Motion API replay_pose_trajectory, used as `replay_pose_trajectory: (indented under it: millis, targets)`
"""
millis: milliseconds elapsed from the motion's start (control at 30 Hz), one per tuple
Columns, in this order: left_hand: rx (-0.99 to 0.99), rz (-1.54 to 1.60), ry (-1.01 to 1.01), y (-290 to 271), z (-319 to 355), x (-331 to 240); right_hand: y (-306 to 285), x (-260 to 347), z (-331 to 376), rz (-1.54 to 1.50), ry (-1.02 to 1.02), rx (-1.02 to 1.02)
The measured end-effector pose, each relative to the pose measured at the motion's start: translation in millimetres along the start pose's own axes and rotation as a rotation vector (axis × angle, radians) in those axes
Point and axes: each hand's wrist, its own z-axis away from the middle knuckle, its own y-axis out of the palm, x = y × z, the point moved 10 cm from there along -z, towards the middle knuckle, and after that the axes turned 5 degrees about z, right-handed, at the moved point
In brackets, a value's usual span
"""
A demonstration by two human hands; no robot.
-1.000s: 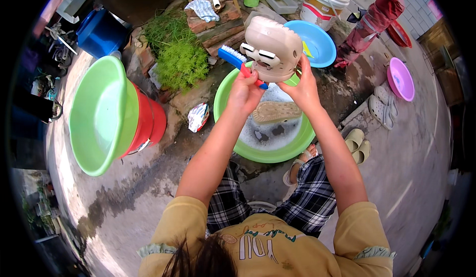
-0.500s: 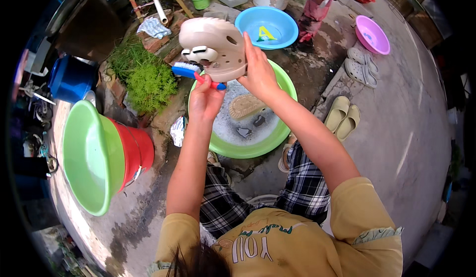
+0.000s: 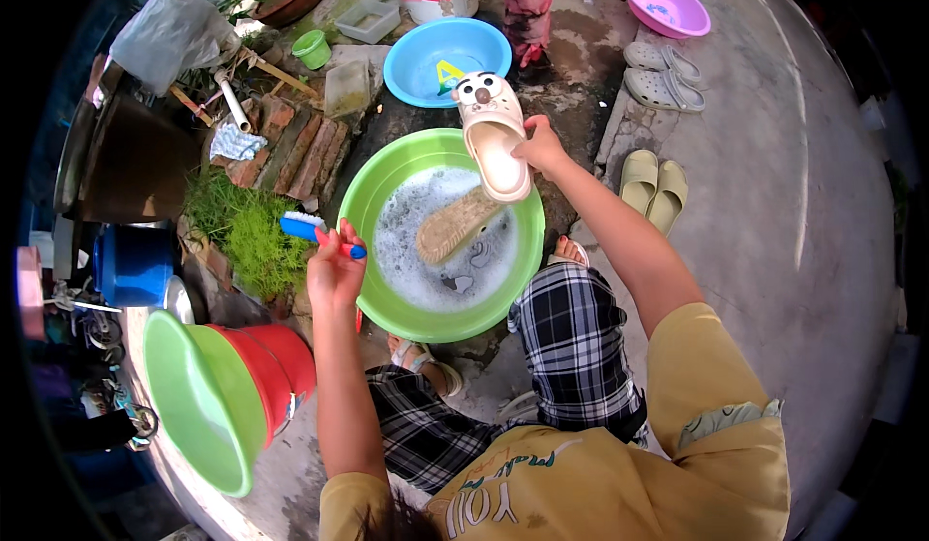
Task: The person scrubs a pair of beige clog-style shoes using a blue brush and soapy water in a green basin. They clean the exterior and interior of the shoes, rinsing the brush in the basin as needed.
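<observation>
My left hand (image 3: 334, 268) grips a blue-and-red scrub brush (image 3: 305, 225), its white bristles turned up, left of a green basin (image 3: 524, 260). In my right hand (image 3: 544, 146) is a beige clog (image 3: 495, 139) with cartoon eyes and a brown nose on its toe. The clog is tilted over the basin's far right side, its opening facing me and its toe pointing away. Sudsy water (image 3: 402, 251) fills the basin. A tan shoe (image 3: 450, 229) lies in it sole up, partly under the water, beside small dark pieces too unclear to name.
Beyond the basin stands a blue basin (image 3: 399, 78) with a yellow shape inside. A green tub (image 3: 189, 405) rests against a red bucket (image 3: 281, 367) at left. Olive slippers (image 3: 653, 191), grey clogs (image 3: 663, 88) and a pink basin (image 3: 641, 9) are at right. Bricks (image 3: 290, 149) border the grass.
My hands have moved apart: the brush is away from the clog, to the left. The clog has been turned from its side view so its opening faces me. The view has shifted.
</observation>
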Motion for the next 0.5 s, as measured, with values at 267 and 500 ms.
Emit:
replay_pose_trajectory:
  millis: [267, 500]
  targets:
    - [-0.018, -0.036, -0.024, -26, -17, -8, -107, -215, -4, -0.262, 0.476, -0.385]
    - [0.015, -0.198, -0.048, -16, -26, 13, -135, -294, -1, 0.102, 0.453, -0.378]
